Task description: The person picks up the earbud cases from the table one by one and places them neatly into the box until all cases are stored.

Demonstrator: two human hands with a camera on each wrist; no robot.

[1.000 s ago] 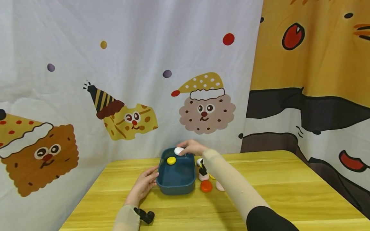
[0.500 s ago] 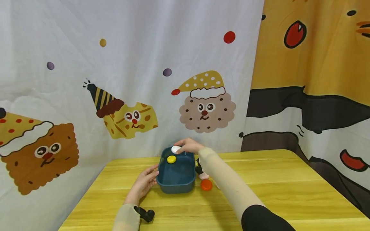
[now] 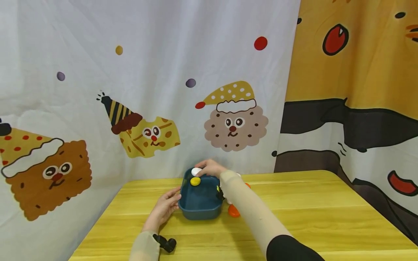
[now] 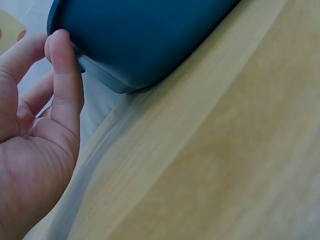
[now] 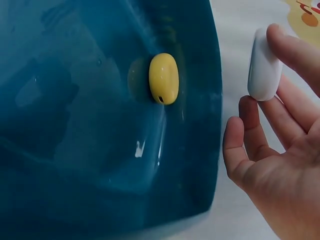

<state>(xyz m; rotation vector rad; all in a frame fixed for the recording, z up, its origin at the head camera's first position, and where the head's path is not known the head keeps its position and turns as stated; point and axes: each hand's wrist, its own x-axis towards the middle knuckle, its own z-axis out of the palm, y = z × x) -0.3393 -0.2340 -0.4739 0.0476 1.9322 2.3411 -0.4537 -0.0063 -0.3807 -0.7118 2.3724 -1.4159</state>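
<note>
A dark blue bin (image 3: 200, 214) stands on the table. My left hand (image 3: 164, 206) holds its left rim; in the left wrist view the thumb (image 4: 65, 75) lies at the rim. My right hand (image 3: 210, 168) is over the bin's far end and pinches a smooth white oval piece (image 5: 265, 67) between thumb and fingers. In the right wrist view the white piece appears outside the rim, apart from it. A glossy yellow oval piece (image 5: 164, 79) with a small dark hole lies inside the bin, near its far left corner.
Beside the bin on the right sits an orange-red round piece (image 3: 233, 211), partly covered by the right sleeve (image 3: 253, 204). Other small pieces there are mostly hidden by that arm. A printed curtain (image 3: 183, 127) hangs right behind the table (image 3: 313, 214).
My right hand has shifted slightly left with the white piece, toward the bin's far left corner. The right forearm now covers more of the pieces beside the bin. The left hand stays on the bin.
</note>
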